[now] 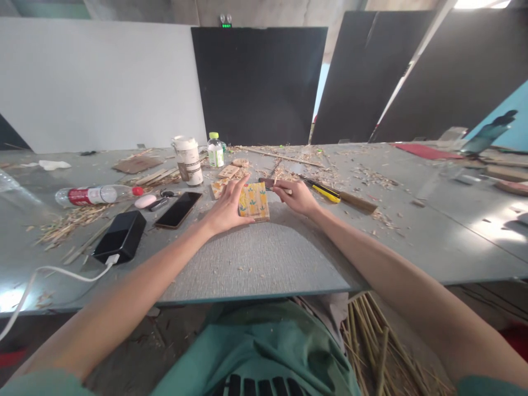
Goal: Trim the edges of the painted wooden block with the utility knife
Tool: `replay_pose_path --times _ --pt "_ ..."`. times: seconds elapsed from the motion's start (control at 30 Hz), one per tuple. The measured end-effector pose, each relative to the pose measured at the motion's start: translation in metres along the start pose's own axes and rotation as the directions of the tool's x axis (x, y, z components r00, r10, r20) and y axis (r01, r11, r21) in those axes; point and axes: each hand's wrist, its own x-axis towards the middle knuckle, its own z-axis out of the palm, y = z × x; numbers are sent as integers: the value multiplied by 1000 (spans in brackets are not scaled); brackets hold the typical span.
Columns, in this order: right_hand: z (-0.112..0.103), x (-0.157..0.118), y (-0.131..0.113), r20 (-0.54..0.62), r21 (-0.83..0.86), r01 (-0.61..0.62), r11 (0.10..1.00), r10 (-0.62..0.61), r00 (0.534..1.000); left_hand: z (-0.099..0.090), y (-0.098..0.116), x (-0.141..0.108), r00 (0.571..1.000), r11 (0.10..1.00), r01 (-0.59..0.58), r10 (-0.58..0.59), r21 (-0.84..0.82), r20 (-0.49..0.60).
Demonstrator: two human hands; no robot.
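Observation:
A small wooden board with a painted pattern of yellow shapes and green leaves stands tilted on the grey table mat. My left hand grips it along its left side, thumb low and fingers over the upper edge. Just right of the board, my right hand is closed around a slim wooden stick or handle; its working end is too small to make out. Behind the left hand lies another patterned wooden piece, partly covered. A yellow and black utility knife rests beyond my right hand.
Wood shavings and strips litter the table. On the left are a phone, a black power bank with a white cable, and a lying bottle. A paper cup and a small bottle stand behind.

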Motion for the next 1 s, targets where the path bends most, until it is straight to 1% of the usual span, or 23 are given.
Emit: replay_pose_path --times 0.17,0.23,0.33,0.4,0.43,0.47,0.5,0.53,0.6,0.63,0.67,0.7,0.8,0.9,1.0 --pt "4 0 0 65 -39 30 999 -27 998 -1 -1 2 1000 1000 -23 23 16 -16" --pt "6 0 2 91 -54 26 998 -21 996 -5 1 3 999 999 -30 30 -11 -29" --pt "9 0 3 114 -68 11 998 -4 994 -11 5 4 995 996 -40 32 -82 -92" --pt "11 0 4 122 -79 9 997 1 993 -12 8 4 991 990 -28 9 -137 -136" --pt "11 0 4 123 -88 10 996 1 992 -11 8 4 988 984 -7 -21 -177 -155" --pt "12 0 5 125 -100 13 995 -1 992 -9 7 5 983 971 34 -75 -238 -165" --pt "13 0 6 129 -114 19 993 -4 992 -6 6 5 972 936 107 -169 -336 -162" --pt "13 0 7 137 -128 28 991 -10 991 -3 4 6 947 868 203 -291 -453 -134" --pt "15 0 10 163 -156 55 986 -29 986 2 -2 6 859 652 383 -513 -654 -8" --pt "16 0 13 178 -168 71 983 -41 983 4 -5 6 813 546 443 -580 -711 62" --pt "16 0 15 192 -178 88 980 -53 980 4 -7 6 779 469 480 -616 -742 115" --pt "17 0 18 203 -185 104 977 -66 977 4 -9 6 762 426 496 -631 -757 144" --pt "19 -1 24 224 -192 154 969 -109 968 -1 -10 5 739 358 491 -654 -795 162" --pt "18 -1 24 223 -184 198 963 -155 962 -4 -6 5 724 317 446 -678 -837 129" --pt "13 -1 19 220 -161 263 951 -225 949 -3 -2 6 703 293 405 -705 -866 90"
